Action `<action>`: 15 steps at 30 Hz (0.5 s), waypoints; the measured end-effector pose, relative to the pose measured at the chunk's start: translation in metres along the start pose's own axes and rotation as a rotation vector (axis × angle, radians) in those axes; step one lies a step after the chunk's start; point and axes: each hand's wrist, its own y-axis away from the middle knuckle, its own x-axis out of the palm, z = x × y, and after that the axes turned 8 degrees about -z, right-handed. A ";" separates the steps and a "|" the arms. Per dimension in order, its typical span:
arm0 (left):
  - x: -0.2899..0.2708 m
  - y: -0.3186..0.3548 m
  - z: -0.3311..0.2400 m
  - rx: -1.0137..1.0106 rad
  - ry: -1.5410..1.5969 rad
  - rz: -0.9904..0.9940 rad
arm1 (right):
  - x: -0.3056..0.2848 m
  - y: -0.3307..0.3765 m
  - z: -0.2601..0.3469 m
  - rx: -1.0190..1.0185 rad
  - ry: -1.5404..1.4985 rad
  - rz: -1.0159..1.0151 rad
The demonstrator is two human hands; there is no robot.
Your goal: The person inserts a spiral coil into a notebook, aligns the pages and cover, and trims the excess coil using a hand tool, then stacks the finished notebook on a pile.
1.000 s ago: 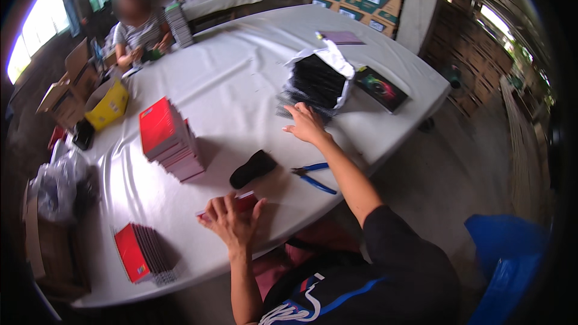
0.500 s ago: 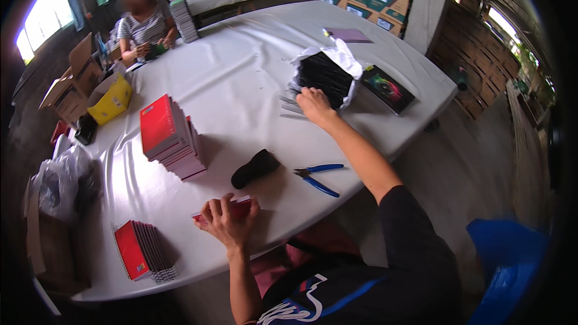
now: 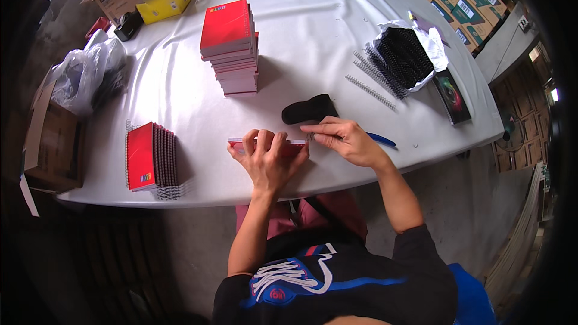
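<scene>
My left hand (image 3: 265, 159) is closed round a red notebook (image 3: 294, 147) held on edge near the table's front. At the notebook's right end, my right hand (image 3: 349, 141) pinches a thin spiral binding wire (image 3: 310, 136), partly hidden by the fingers. Partly behind that hand lie pliers with blue handles (image 3: 382, 139). A black elongated object (image 3: 310, 109) rests just beyond both hands. To the left stand spiral-bound red notebooks (image 3: 141, 156). Farther away is a tall stack of red notebooks (image 3: 226, 30). Dark binding coils (image 3: 406, 54) fill a white wrapper, with several loose coils (image 3: 370, 92) beside it.
A dark notebook with a colourful cover (image 3: 451, 99) lies by the right edge. Along the left are a cardboard box (image 3: 54, 144), a plastic bag (image 3: 84, 78) and a yellow box (image 3: 165, 5). Stacked cartons (image 3: 460, 0) stand beyond the far right.
My right hand has come back from the coil bundle to the notebook's right end, bringing a wire. My left hand still grips the notebook. The view has tilted down.
</scene>
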 end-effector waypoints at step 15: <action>-0.002 -0.007 -0.005 0.036 -0.013 -0.032 | 0.015 -0.003 -0.008 -0.100 -0.156 -0.151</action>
